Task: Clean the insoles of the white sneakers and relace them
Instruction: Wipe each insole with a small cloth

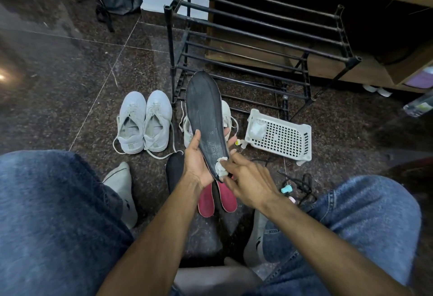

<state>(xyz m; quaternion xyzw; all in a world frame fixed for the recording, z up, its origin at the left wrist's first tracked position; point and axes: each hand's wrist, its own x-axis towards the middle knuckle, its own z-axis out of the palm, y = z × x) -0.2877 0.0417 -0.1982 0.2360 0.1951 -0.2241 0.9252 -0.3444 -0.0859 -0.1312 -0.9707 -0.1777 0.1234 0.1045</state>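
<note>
the left hand (196, 167) has its grip wrapped round the heel end of a long black foam insole (206, 117), held upright above the dark speckled stone floor (82, 85); the number 10 is stamped on it, other lettering unreadable. the right hand (248, 183) pinches a small crumpled white wipe (221, 167) against the heel. a pair of white lace-up sneakers (144, 122) sits to the left

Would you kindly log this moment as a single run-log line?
step: wiping insole | left hand: holds black insole | right hand: presses white wipe at heel | red insoles: floor
</note>
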